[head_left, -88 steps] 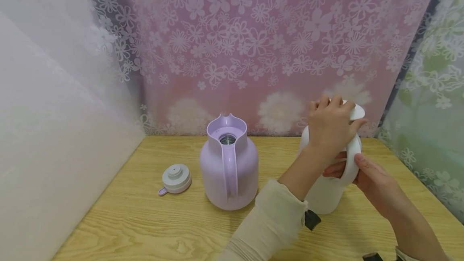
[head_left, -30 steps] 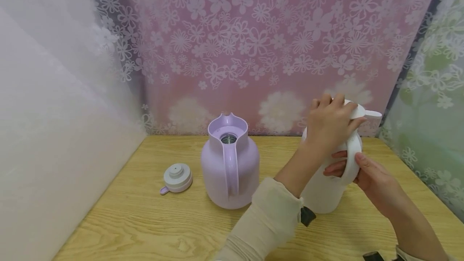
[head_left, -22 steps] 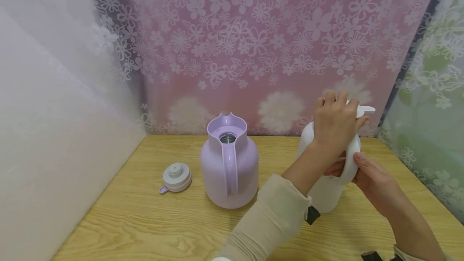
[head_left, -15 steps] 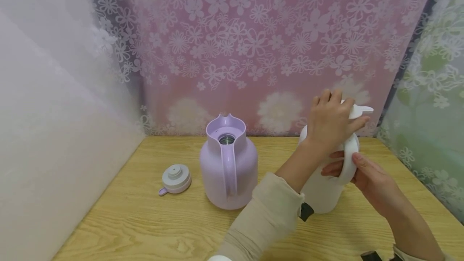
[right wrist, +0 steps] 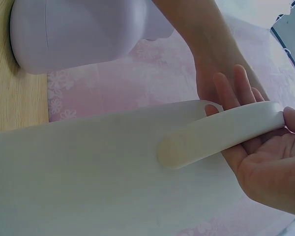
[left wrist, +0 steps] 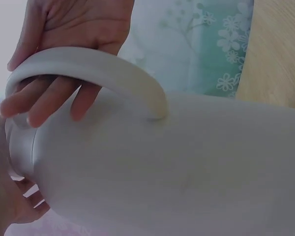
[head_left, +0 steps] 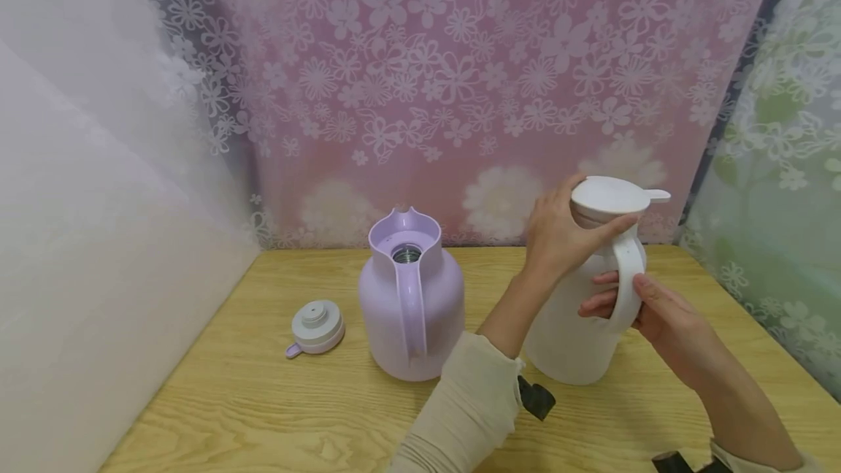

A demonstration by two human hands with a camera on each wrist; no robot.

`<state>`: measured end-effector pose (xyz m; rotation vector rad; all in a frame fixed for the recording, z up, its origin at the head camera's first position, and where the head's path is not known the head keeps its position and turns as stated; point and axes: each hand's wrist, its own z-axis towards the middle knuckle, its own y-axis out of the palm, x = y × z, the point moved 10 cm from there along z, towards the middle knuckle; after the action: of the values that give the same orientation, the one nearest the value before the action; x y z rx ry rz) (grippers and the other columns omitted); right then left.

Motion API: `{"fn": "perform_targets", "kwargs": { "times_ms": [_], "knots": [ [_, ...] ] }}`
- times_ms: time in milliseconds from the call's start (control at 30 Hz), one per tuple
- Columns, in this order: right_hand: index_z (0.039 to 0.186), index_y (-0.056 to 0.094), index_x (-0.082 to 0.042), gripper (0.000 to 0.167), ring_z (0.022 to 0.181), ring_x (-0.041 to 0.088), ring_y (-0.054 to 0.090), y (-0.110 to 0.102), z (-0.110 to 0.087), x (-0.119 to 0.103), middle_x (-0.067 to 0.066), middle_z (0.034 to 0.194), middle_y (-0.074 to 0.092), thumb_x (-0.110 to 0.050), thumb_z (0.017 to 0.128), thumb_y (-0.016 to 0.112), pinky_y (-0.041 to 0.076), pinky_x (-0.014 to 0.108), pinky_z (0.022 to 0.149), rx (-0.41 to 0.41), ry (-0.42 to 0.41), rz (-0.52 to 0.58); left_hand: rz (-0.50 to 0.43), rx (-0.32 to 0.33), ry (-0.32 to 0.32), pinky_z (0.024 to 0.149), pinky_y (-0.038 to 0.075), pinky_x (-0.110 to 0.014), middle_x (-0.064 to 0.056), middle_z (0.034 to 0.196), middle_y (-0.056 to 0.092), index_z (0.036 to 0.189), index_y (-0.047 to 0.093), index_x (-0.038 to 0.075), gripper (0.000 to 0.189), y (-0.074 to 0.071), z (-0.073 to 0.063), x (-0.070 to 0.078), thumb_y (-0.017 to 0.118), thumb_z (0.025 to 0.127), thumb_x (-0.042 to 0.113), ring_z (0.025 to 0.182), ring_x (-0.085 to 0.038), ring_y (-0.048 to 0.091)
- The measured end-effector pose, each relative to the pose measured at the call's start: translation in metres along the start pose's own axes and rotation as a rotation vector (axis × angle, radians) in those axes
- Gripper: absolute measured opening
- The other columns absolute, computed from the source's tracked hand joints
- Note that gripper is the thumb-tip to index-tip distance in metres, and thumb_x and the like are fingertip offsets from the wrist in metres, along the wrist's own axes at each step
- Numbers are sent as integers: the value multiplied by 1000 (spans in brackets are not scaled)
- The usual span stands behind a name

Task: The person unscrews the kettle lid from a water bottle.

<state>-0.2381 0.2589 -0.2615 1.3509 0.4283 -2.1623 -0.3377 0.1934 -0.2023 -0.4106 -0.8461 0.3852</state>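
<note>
A white thermos jug stands upright at the right of the table, its handle facing the person. My right hand holds this handle, thumb on the near side and fingers through the loop. On top sits a white lid with a small tab pointing right. My left hand curls round the jug's neck from the left, right at the lid's rim, its thumb below the rim. Some left fingers show at the far side of the neck in the left wrist view.
Left of the white jug stands a lilac thermos jug with its mouth uncovered. Its grey-and-lilac stopper lies on the wooden table further left. Pale walls and a pink flowered backdrop enclose the table.
My left hand has dropped from over the lid to its left side, uncovering the lid's top. The lid's tab has come into view since the earliest frame. My right hand keeps its hold.
</note>
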Motion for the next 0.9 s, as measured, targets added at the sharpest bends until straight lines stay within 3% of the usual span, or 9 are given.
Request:
{"fn": "perform_targets", "kwargs": {
  "times_ms": [267,600,900],
  "knots": [
    [129,41,3,47,106,24,55,-1,0,1,16,111,60,-7,101,4,41,31,90,-6,-13,-7,-120,61,-81,70,40,-25,14,115,49,133,39,30,78,3,-4,-3,73,68,55,99,-6,44],
    [129,39,4,47,107,25,54,-1,1,0,18,111,60,-6,101,4,41,30,90,-15,-24,2,-268,64,-161,72,42,-29,12,118,47,135,37,30,82,4,-5,-8,77,67,50,100,-6,44],
    [128,41,4,46,107,24,54,0,0,-1,17,111,60,-6,101,5,41,30,90,-9,-22,2,-305,93,-174,72,42,-27,14,116,48,132,41,29,78,0,-4,-8,79,66,47,99,-5,46]
  ]
}}
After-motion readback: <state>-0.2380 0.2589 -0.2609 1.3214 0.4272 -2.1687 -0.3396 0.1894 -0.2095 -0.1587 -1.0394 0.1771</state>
